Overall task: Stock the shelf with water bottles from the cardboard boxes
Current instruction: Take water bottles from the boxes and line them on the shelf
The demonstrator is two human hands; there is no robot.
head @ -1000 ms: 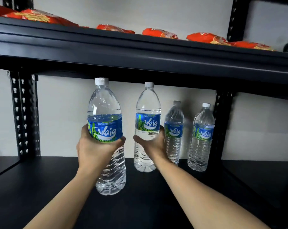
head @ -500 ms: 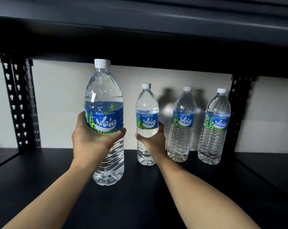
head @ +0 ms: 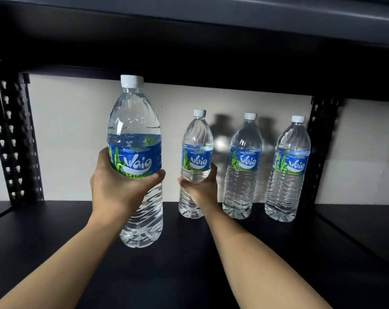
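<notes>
My left hand [head: 119,188] grips a clear water bottle [head: 135,121] with a blue label and white cap, upright and lifted above the black shelf board [head: 55,230]. My right hand [head: 202,188] wraps around a second bottle [head: 197,139] whose base rests on the board near the back wall. To its right two more bottles stand upright in the same row, one in the middle [head: 243,166] and one at the right end [head: 288,170]. No cardboard box is in view.
A black upper shelf [head: 189,41] hangs low overhead, just above the lifted bottle's cap. Perforated black uprights stand at the left [head: 10,139] and right [head: 320,143]. A pale wall [head: 73,134] closes the back.
The view dropped below the upper shelf and moved closer. My right hand pushed its bottle back and set it in line with the two standing bottles. The left bottle stayed held up.
</notes>
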